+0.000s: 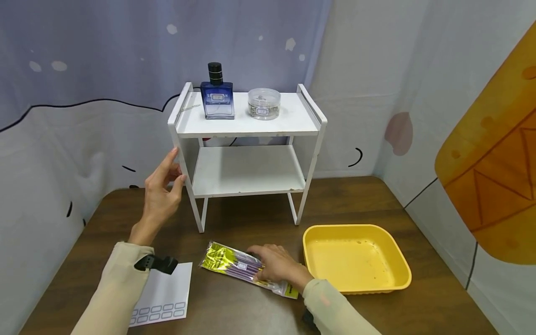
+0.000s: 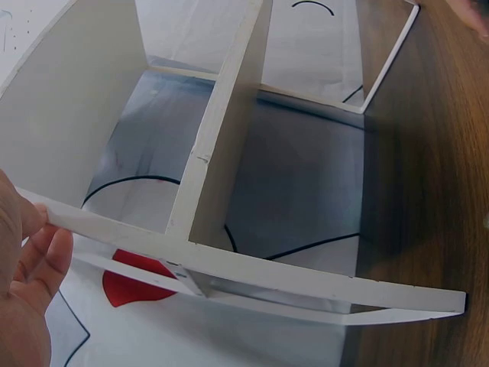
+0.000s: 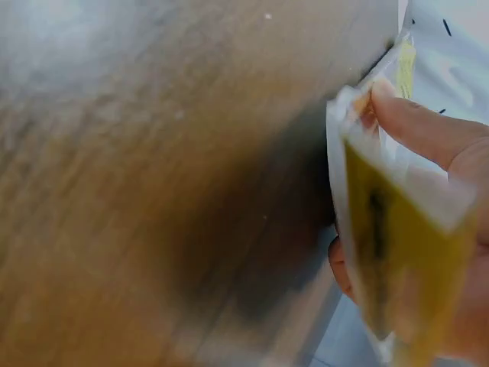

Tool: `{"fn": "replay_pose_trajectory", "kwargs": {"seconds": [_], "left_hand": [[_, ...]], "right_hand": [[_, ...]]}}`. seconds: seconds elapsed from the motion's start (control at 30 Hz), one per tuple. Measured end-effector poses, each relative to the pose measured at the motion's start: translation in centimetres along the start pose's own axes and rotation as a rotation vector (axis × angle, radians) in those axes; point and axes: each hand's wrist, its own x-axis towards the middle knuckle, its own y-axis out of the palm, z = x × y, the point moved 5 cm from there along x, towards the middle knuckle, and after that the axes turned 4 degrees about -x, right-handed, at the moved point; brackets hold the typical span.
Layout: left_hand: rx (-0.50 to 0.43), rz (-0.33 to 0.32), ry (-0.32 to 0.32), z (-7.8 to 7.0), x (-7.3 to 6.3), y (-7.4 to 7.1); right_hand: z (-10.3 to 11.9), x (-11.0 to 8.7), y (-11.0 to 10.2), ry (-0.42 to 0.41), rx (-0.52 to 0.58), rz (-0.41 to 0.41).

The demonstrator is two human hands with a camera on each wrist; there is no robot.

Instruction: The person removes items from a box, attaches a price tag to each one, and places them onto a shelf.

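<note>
My left hand (image 1: pixel 161 190) is at the left front leg of a small white two-tier shelf (image 1: pixel 251 170), index finger extended. In the left wrist view, its fingertips touch the shelf's front upright (image 2: pixel 114 225). Over the table, my right hand (image 1: pixel 278 265) grips a flat clear packet of slim purple sticks (image 1: pixel 240 267) with a yellow-green printed end. In the right wrist view the thumb presses one side of the packet (image 3: pixel 374 229) and fingers lie behind it; the picture is blurred. A blue perfume bottle (image 1: pixel 217 100) and a round clear lidded jar (image 1: pixel 264 104) stand on the shelf's top tier.
A yellow plastic tray (image 1: pixel 356 260) sits on the brown wooden table (image 1: pixel 234 311), right of my right hand. A white sheet with printed label boxes (image 1: pixel 167 288) lies partly under my left forearm. Patterned cloth (image 1: pixel 356 93) hangs behind the shelf and along the sides.
</note>
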Motion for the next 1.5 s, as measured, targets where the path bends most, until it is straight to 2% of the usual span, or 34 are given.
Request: {"fn": "replay_pose_trajectory", "kwargs": {"seconds": [0.2,0.4,0.53,0.63,0.73,1.03,1.27,1.5], "left_hand": [[-0.001,0.003,0.003,0.0,-0.1,0.0],[0.005,0.0,0.005,0.0,0.0,-0.1],[0.007,0.012,-0.003,0.1,0.0,0.0],[0.008,0.017,-0.003,0.2,0.0,0.1],[0.007,0.014,0.0,0.1,0.1,0.1],[0.004,0.003,0.012,-0.1,0.3,0.1],[0.01,-0.004,0.008,0.1,0.2,0.1],[-0.011,0.003,0.01,0.2,-0.1,-0.1]], "right_hand": [[0.1,0.1,0.2,0.015,0.107,0.046],[0.3,0.1,-0.2,-0.015,0.122,0.016],[0.1,0.0,-0.3,-0.005,0.294,0.05],[-0.2,0.0,-0.3,-0.023,0.372,0.067],[-0.3,0.2,-0.6,-0.071,0.35,0.062],[-0.1,0.4,-2.1,-0.157,0.394,0.119],[-0.4,0.6,-4.4,-0.226,0.42,0.162],[-0.3,0.4,-7.1,-0.243,0.442,0.178]]}}
